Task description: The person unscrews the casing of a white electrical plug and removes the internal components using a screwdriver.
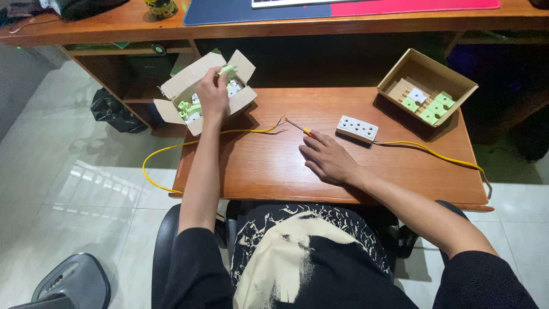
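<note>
We see the left hand (213, 94) reaching into the open cardboard box (184, 80) at the desk's far left corner; its fingers pinch a pale green plastic part (227, 70) and hold it just above the box, over a heap of similar green and white pieces; flaps folded out, likely so the hand gets in easily; the right hand (327, 158) lies flat on the wooden desk (269, 166), fingers spread and holding nothing, fingertips just beside a thin screwdriver (298, 127) with an orange collar; white rectangular socket strip (357, 128) lies near it, face up with its holes showing, a yellow cable (434, 151) running off its right end; a second yellow cable (171, 150) loops off the left edge, its bare stripped ends near the screwdriver tip; shallow cardboard tray (400, 67) at far right holds green and white blocks in a row; desk is glossy reddish wood; floor pale tile
</note>
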